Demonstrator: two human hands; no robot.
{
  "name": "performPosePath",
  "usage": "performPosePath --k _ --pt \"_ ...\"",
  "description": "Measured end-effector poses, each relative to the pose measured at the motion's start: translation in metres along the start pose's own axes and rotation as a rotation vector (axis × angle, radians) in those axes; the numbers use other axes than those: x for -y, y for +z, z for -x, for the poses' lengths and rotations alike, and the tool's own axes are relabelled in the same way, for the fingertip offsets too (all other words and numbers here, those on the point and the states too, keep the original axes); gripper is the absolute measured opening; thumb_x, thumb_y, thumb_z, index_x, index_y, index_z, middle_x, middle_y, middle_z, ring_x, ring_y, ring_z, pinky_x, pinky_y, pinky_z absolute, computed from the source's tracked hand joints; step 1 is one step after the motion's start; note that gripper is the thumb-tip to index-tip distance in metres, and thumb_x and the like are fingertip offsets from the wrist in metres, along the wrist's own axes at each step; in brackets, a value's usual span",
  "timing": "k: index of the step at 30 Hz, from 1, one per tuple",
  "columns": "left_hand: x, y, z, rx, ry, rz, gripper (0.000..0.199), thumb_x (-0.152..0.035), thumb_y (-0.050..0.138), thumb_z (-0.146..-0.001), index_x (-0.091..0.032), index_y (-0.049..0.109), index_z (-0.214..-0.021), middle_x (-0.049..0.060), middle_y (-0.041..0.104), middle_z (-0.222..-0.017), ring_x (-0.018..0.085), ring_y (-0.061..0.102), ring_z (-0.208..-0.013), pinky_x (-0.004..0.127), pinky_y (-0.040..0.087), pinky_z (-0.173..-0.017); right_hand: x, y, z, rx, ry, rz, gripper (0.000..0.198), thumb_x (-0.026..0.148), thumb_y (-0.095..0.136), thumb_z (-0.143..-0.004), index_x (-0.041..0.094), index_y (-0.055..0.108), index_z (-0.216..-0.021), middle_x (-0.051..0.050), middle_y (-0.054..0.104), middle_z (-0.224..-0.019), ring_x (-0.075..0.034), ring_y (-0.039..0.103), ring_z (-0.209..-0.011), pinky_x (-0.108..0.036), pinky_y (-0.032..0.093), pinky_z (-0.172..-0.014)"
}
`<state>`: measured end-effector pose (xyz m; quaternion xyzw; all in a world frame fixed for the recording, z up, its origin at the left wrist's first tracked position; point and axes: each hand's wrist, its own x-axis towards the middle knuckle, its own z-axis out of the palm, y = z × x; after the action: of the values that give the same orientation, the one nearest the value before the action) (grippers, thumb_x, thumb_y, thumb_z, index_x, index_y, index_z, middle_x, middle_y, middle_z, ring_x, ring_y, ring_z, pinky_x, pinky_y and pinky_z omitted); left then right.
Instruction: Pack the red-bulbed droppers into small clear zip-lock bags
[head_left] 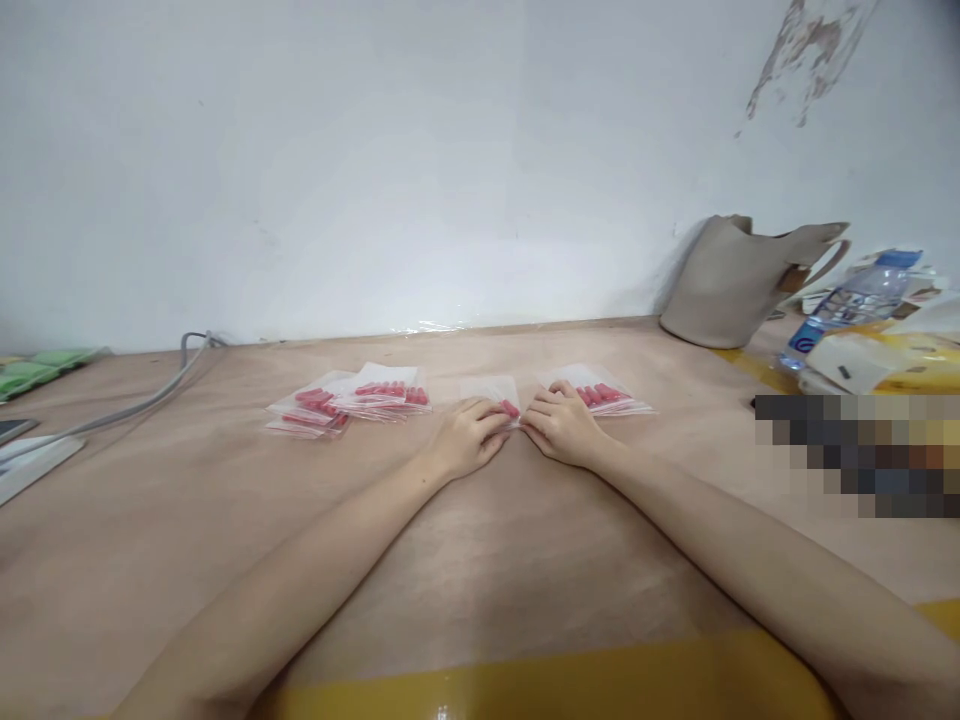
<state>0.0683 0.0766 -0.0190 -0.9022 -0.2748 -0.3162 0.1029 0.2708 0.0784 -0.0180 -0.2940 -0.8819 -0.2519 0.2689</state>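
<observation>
A small clear plastic bag (489, 387) with red capsule-like pieces (510, 408) in it lies flat in the middle of the table. My left hand (471, 440) covers its lower left part, fingers closed on its lower edge. From the other side my right hand (561, 425) pinches at the bag's lower right corner with curled fingers. The fingers hide part of the bag. Just beyond my right hand rests a stack of similar filled bags (604, 393). Left of my left hand, two overlapping piles of such bags (386, 390) are spread out.
A beige bag-like container (720, 285) leans by the wall at the right. Beside it are a tilted water bottle (851, 305) and a yellow-and-white package (892, 360). A grey cable (161, 392) and a green packet (45, 370) lie at the left. Yellow tape (525, 685) runs along the near edge.
</observation>
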Motion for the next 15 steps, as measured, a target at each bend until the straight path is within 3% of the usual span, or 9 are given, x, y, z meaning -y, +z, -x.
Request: performPosePath --k 6,15 --pt "-0.002 0.013 -0.015 0.037 0.132 -0.143 0.017 -0.015 0.047 -0.086 -0.016 0.064 -0.082 0.006 0.066 -0.088 0.020 0.059 -0.085 0.035 0.046 -0.078 0.000 0.001 0.002 -0.011 0.023 0.003 0.025 0.022 0.044 -0.087 0.016 0.063 -0.072 -0.005 0.063 -0.068 -0.016 0.049 -0.071 -0.033 0.027 -0.076" --pt "0.001 0.013 -0.020 0.082 0.256 -0.306 0.021 -0.012 0.044 -0.086 -0.013 0.059 -0.072 0.008 0.062 -0.073 0.019 0.058 -0.072 0.033 0.043 -0.068 0.001 -0.002 0.000 -0.022 0.001 -0.008 0.028 0.022 0.042 -0.088 0.015 0.062 -0.069 -0.005 0.061 -0.065 -0.015 0.048 -0.070 -0.033 0.027 -0.076"
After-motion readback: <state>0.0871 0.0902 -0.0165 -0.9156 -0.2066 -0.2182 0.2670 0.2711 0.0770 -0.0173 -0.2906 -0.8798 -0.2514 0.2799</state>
